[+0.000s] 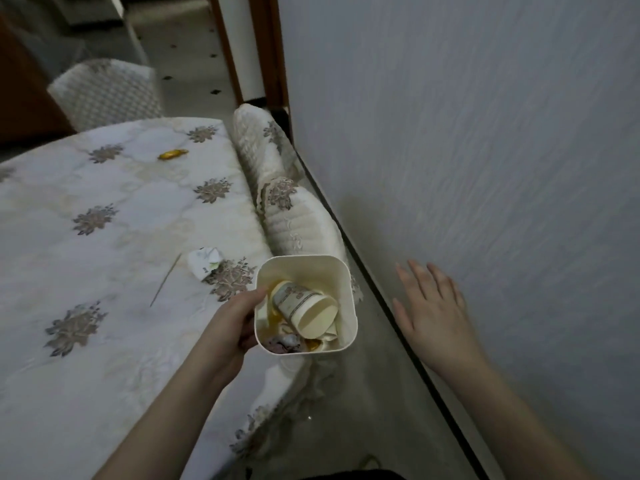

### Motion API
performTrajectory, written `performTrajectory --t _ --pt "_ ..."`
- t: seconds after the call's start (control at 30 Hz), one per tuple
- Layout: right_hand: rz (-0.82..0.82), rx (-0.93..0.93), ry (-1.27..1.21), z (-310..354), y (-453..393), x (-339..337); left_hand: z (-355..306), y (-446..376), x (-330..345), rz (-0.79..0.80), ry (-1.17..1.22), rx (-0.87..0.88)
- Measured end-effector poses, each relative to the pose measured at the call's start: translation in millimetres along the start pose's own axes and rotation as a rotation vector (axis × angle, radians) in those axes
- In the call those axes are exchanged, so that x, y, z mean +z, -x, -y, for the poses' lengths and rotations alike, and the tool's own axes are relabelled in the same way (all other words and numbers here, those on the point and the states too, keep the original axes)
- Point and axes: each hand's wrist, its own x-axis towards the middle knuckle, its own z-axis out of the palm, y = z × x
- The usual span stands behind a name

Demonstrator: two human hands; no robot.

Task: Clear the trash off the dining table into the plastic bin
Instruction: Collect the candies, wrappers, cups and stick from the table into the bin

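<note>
My left hand (239, 323) grips the left wall of a small cream plastic bin (343, 289), held just off the table's right edge. Inside the bin lie a patterned paper cup (304, 308) on its side and some crumpled wrappers (284, 342). On the dining table (104, 271) a crumpled white paper (206, 263) rests close to the bin, a thin wooden stick (165, 280) lies left of it, and a gold candy wrapper (172, 154) sits farther back. My right hand (433, 311) hovers open, fingers spread, near the wall on the right.
The table has a white cloth with grey flower motifs. Two chair backs with cream lace covers (294, 216) stand between the table and the grey wall (485, 133). Another covered chair (107, 95) stands at the far side. A doorway (249, 46) opens at the back.
</note>
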Motion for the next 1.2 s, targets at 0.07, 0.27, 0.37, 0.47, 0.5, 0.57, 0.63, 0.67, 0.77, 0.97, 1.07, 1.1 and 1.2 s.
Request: performTrajectory --t 0.07,0.27,0.37,0.47,0.5,0.57,0.63,0.67,0.77,0.97,1.07,1.1,1.2 --pt "0.001 -0.064 -0.014 0 -18 0 0 6 -1 -0.054 0.021 0.012" --pt "0.011 -0.269 -0.065 38 -70 11 2 33 -31 -0.229 0.103 0.06" --pt "0.032 -0.359 -0.062 70 -92 20 10 43 -56 -0.32 0.146 0.073" --pt "0.052 -0.458 -0.059 106 -109 28 17 51 -84 -0.383 0.229 0.103" --pt "0.057 -0.487 -0.058 117 -114 31 18 51 -93 -0.398 0.25 0.11" --pt "0.069 -0.536 -0.064 140 -124 35 20 52 -112 -0.408 0.271 0.125" --pt "0.072 -0.573 -0.074 163 -132 38 20 51 -128 -0.419 0.298 0.144" --pt "0.068 -0.59 -0.072 173 -136 39 21 50 -135 -0.436 0.316 0.139" --pt "0.086 -0.64 -0.045 198 -148 45 23 49 -151 -0.502 0.366 0.091" --pt "0.19 -0.696 -0.055 230 -169 71 24 44 -166 -0.612 0.386 0.037" --pt "0.247 -0.762 -0.028 243 -188 87 23 39 -166 -0.672 0.395 0.024" --pt "0.268 -0.782 -0.025 248 -195 93 24 38 -165 -0.696 0.4 0.021" --pt "0.334 -0.833 -0.022 260 -219 111 26 34 -160 -0.752 0.421 0.015"
